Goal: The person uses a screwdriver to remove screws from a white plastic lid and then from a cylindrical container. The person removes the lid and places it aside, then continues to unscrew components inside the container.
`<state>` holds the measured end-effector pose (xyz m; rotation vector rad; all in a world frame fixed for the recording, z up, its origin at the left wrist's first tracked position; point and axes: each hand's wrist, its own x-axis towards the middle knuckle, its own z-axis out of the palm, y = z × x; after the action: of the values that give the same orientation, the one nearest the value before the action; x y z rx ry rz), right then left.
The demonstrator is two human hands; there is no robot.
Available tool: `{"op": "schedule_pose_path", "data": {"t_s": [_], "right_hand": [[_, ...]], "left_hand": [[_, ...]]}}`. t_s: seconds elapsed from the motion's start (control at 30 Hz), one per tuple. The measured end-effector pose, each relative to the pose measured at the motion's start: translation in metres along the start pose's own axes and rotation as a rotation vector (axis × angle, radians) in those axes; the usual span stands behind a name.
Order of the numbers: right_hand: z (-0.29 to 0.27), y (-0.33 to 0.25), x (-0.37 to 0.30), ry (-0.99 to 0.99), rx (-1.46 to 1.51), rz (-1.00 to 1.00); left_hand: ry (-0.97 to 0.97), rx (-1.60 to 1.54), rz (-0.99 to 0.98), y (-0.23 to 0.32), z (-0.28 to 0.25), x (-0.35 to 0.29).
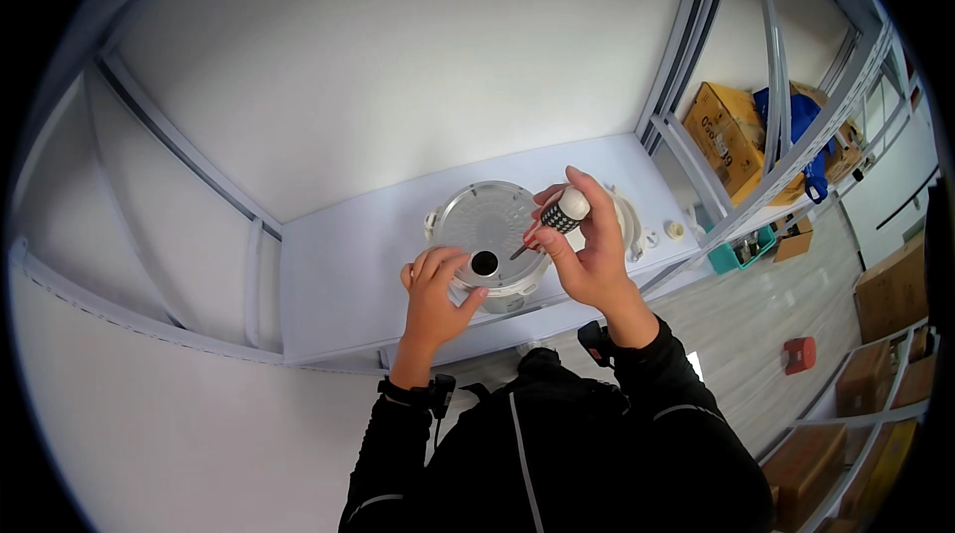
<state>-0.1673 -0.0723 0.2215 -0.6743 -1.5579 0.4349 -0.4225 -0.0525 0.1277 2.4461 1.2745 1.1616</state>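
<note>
1. Screwdriver (563,212) sits in the right hand (597,269), with its pale butt end raised and its shaft slanting down leftward over the round lidded vessel (489,213)

2. Right grip is clamped on the checked handle, thumb on one side and fingers on the other; holding it this far back probably leaves the shaft clear of the fingers and easy to aim

3. Relative to that grip, the handle lies inside it, while the shaft's end sticks out on the left, near a black disc (484,264)

4. Black disc shows over the near part of the vessel, between the two hands but closer to the left hand (435,294); whether it rests on the lid or is held above it, I cannot tell

5. Left grip has thumb and fingers set apart, curving about the disc's left and near sides, perhaps to steady it; whether they touch or clamp it, I cannot tell

6. Vessel stands on the counter (343,255) squarely before the person, presumably so that both hands reach it easily on a level surface

7. Curved white part (632,230) and cream cylinder (675,231) lie to the right, apparently kept aside so the space above the vessel is free
</note>
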Motion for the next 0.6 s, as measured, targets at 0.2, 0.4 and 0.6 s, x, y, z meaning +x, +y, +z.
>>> {"op": "schedule_pose_path", "data": {"t_s": [0.2,0.4,0.6], "right_hand": [[0.004,0.003,-0.005,0.010,0.032,0.056],[0.008,0.004,-0.004,0.003,-0.026,0.015],[0.006,0.002,-0.004,-0.002,-0.013,0.011]], "left_hand": [[0.011,-0.018,-0.012,-0.012,0.004,-0.002],[0.051,-0.031,-0.047,0.009,0.013,0.003],[0.097,0.065,-0.057,0.032,0.040,0.004]]}}
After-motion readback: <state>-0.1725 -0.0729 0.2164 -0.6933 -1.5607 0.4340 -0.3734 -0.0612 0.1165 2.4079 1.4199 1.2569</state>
